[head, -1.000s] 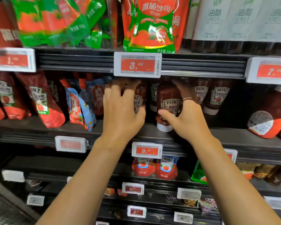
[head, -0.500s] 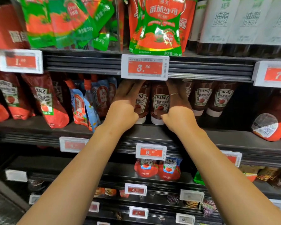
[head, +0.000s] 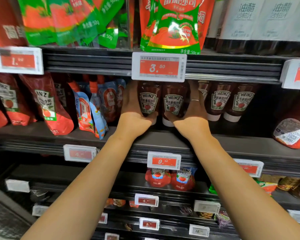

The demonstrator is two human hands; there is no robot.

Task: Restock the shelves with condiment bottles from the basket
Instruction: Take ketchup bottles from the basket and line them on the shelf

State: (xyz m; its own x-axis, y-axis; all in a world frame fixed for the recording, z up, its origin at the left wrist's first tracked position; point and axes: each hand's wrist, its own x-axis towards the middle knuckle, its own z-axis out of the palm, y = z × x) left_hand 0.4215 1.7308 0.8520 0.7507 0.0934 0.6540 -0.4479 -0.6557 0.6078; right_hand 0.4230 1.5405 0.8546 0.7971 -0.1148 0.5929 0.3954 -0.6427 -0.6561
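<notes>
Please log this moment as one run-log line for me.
left hand: holds left ketchup bottle | right hand: holds right ketchup bottle | bottles: upside-down on shelf

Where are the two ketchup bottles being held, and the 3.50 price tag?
left ketchup bottle (head: 149,101), head view, label.
right ketchup bottle (head: 173,103), head view, label.
3.50 price tag (head: 158,67), head view, red panel.

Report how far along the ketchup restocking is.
Done: two Heinz bottles already stand cap-down at the right of the middle shelf. In hand: the left hand and right hand each cup one of the two front bottles, setting them in line. Left: the basket is out of view, so the remaining stock cannot be told.
</notes>
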